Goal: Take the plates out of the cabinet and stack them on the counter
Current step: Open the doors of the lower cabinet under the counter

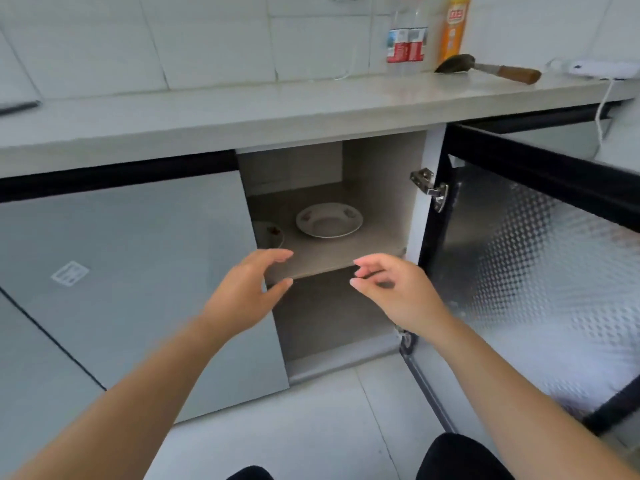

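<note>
A white plate [329, 220] with small painted marks on its rim lies on the upper shelf [346, 258] of the open cabinet. To its left a second plate [272, 234] shows only partly behind the closed left door. My left hand [247, 289] and my right hand [394, 289] hover in front of the shelf's front edge, fingers apart and curved, holding nothing. Both hands are short of the plates. The grey counter [242, 112] runs above the cabinet.
The right cabinet door [540, 271] stands swung open toward me, its inside embossed metal. At the counter's back right stand two clear bottles [407, 39], an orange bottle [453, 29], a wooden-handled spatula [485, 69] and a white power strip [599, 69]. The lower shelf holds nothing visible.
</note>
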{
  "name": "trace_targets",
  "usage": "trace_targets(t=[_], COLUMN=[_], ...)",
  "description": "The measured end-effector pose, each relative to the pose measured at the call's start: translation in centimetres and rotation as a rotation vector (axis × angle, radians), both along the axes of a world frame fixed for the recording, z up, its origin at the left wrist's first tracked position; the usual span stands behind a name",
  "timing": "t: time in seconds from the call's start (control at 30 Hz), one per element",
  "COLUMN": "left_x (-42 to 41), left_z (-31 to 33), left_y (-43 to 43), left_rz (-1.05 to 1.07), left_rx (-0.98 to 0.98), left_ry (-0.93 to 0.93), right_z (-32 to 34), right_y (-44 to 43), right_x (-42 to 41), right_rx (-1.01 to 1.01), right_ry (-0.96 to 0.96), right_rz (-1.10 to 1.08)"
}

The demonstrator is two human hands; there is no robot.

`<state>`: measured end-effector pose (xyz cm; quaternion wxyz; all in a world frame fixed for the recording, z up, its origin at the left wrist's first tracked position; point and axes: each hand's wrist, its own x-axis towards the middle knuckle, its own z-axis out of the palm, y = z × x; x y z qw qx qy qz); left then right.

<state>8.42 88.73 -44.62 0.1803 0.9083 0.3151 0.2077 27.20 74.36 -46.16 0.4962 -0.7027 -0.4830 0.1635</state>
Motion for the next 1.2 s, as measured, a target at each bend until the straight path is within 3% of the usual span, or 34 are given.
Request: trace_targets(t=[0.33, 0.53, 0.7, 0.87, 1.2], left_x=[-7.1, -7.6, -8.6, -10.1, -10.3], left_z=[2.4, 2.3, 2.5, 3.6, 8.0], left_y=[4.3, 5.1, 4.9, 4.6, 4.1], left_rz=[0.283, 0.374, 0.427, 0.472, 0.528], left_rx=[0.116, 0.176, 0.19, 0.24, 0.354], left_ry=[-0.022, -0.018, -0.047, -0.053, -0.175], right_z=[2.1, 2.5, 3.2, 2.9, 2.2], right_y=[11.2, 17.7, 21.3, 22.2, 17.9], right_x=[-4.7, -5.1, -5.6, -6.2, -7.1], right_rx=[0.013, 0.146, 0.142, 0.148, 0.191], right_ry=[-0.168, -0.163, -0.088, 0.043, 0.078], right_rz=[0.222, 0.147, 0.121, 0.209, 0.262])
